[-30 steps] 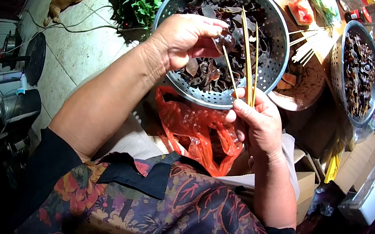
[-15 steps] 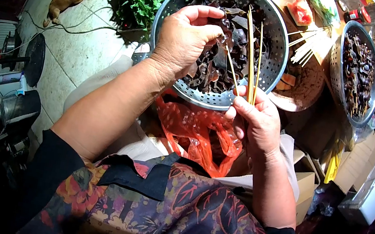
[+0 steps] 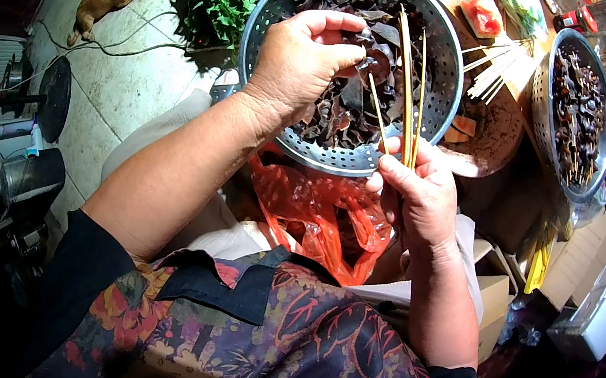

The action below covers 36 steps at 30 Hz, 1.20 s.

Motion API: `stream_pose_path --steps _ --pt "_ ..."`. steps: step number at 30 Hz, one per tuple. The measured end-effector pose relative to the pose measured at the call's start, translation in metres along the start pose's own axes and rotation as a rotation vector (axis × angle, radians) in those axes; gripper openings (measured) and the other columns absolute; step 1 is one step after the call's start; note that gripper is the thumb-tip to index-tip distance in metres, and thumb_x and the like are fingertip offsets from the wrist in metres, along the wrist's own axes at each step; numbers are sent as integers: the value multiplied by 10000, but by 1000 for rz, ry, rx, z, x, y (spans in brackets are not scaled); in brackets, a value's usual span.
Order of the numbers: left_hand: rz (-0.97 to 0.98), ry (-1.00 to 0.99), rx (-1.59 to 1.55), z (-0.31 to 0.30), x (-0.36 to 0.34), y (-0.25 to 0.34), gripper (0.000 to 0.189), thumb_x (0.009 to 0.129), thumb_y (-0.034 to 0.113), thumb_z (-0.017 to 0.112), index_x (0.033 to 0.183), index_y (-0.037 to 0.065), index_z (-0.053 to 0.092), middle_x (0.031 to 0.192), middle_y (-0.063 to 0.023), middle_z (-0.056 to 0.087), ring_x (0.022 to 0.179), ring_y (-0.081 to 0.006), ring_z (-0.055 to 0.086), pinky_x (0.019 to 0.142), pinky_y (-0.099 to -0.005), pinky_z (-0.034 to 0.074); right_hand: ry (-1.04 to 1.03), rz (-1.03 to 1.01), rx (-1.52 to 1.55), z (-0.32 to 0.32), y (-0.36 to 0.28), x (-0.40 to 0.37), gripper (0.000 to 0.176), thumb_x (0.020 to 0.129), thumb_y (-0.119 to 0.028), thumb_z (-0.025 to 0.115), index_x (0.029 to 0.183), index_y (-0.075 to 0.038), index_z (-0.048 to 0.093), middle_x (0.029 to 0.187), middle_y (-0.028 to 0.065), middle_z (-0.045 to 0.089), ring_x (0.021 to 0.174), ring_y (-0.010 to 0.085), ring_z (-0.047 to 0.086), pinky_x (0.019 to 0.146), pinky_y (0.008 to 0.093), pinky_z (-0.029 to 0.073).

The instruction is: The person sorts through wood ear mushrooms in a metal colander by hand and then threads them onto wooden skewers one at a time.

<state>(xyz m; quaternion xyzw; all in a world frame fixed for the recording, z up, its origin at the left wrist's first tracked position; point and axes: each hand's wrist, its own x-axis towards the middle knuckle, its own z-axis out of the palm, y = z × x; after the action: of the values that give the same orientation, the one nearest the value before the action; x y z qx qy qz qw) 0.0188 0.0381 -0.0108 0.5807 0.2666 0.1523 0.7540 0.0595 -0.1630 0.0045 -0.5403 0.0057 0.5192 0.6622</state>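
Left hand point(image 3: 300, 60) pinches a glossy wood ear mushroom piece point(image 3: 374, 63) above a perforated metal colander point(image 3: 336, 159) while the right hand point(image 3: 423, 189) grasps straight bamboo skewers point(image 3: 407, 86), one angled up to the piece.
The slick, rubbery-looking surface could let the slender point skid toward the left fingertips, or thin flesh could tear if pushed near its edge; whether it is pierced cannot be told. Dark, crumpled wood ear point(image 3: 337, 129) lies in the colander, a crinkled red plastic bag point(image 3: 316, 203) below.

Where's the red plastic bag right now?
In the head view, the red plastic bag is near the centre, just below the large colander and left of the right hand.
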Motion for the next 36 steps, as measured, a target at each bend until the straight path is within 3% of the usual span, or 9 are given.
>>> stream_pose_path --steps 7,17,21,23,27,32,36 --pt "-198 -155 37 -7 3 8 305 809 4 608 1100 -41 528 960 -114 623 826 -171 629 767 -301 534 13 6 6 -8 5 2 160 852 -105 599 993 -81 526 666 38 619 431 52 488 376 154 340" --pt "-315 -104 -106 5 -8 -5 297 809 21 620 1085 -40 526 944 -114 632 801 -183 640 764 -322 531 1 -28 -21 -2 2 7 158 856 -101 584 993 -55 523 684 55 621 471 60 513 385 158 361" --pt "-255 -132 -173 1 -2 -6 279 817 20 598 1085 -20 530 934 -102 633 805 -183 636 767 -332 529 16 -35 16 0 2 5 159 859 -105 579 995 -49 521 689 56 621 472 58 511 386 159 366" --pt "-334 -24 -298 -3 5 -7 259 828 20 571 1083 4 534 924 -89 630 817 -184 630 759 -335 531 18 -32 -7 0 2 5 165 860 -104 578 1003 -45 520 685 54 621 449 55 496 384 160 366" --pt "-277 28 -385 -4 8 -7 235 795 -8 600 1026 11 562 861 -79 635 746 -168 631 677 -303 537 5 -15 -23 1 3 4 179 861 -102 576 1018 -39 519 684 55 622 432 54 485 378 160 364" --pt "-226 99 -374 -2 9 -6 223 789 -30 605 1008 4 575 859 -79 635 753 -170 631 676 -279 539 15 -15 -30 2 4 3 190 862 -96 573 1035 -37 519 684 60 623 425 55 483 364 164 359" --pt "-51 74 -50 -1 5 -2 206 782 -21 611 986 9 606 869 -64 641 763 -130 616 673 -251 527 18 10 -36 1 1 1 184 862 -95 575 1029 -44 519 680 57 623 425 57 486 360 168 358"
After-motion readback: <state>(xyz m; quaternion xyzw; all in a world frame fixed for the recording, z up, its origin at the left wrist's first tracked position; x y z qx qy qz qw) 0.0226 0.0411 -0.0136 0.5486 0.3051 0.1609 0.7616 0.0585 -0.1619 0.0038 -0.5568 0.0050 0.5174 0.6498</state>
